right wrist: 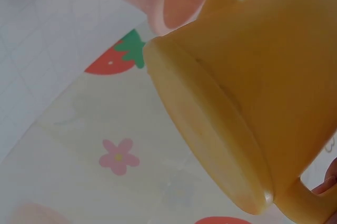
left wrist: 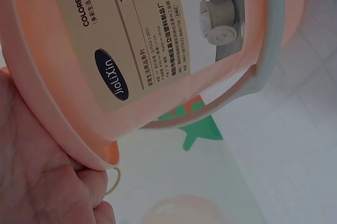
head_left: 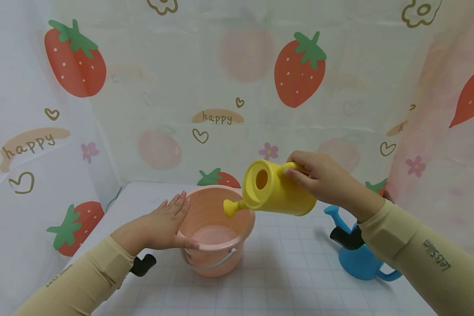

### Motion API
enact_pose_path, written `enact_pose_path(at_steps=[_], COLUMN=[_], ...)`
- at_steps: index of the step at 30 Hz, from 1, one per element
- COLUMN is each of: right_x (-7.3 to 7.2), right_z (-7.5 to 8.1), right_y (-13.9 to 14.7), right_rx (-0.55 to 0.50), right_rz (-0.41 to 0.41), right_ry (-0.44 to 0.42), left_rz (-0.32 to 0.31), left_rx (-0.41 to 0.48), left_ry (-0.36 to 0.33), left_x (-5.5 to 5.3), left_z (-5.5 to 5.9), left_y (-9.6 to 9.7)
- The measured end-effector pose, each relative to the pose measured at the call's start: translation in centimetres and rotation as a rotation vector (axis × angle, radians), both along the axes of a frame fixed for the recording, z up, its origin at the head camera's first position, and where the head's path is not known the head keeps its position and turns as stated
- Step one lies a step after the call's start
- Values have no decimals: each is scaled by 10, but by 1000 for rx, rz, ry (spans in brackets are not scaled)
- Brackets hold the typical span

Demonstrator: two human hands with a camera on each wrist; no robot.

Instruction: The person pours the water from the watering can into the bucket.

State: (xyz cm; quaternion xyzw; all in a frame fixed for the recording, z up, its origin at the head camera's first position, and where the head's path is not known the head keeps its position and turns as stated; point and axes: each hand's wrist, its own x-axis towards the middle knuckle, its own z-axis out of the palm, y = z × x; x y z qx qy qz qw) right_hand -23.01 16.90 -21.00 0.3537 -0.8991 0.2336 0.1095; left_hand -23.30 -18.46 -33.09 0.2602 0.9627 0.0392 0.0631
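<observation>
A pink bucket [head_left: 221, 262] with a pale handle stands upright on the table. My left hand [head_left: 159, 226] rests on its left rim, fingers extended and thumb lying along the near edge. The left wrist view shows the bucket's printed label [left wrist: 126, 34] close up, with the palm against the rim. My right hand [head_left: 325, 180] grips a yellow watering can [head_left: 286, 193] by its handle. The can is tipped left, its spout head [head_left: 231, 208] over the bucket's opening. The can's base [right wrist: 202, 129] faces the right wrist camera. No water shows in the bucket or at the spout.
A blue watering can [head_left: 359, 263] stands on the table at the right, partly behind my right forearm. The white gridded table [head_left: 284, 272] meets strawberry-printed sheets [head_left: 221, 52] at the back and both sides. A black wrist camera mount [head_left: 143, 265] hangs below my left wrist.
</observation>
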Motion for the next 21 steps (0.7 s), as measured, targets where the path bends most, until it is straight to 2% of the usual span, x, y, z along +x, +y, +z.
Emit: enact_pose_path(at_steps=[21], right_x=[-2], right_z=[3], right_y=[-5], right_rx=[47], right_rz=[-2], right_ry=[14], left_rz=[5], left_rx=[1], left_ry=[-4], left_x=[1], left_z=[1], left_y=[1])
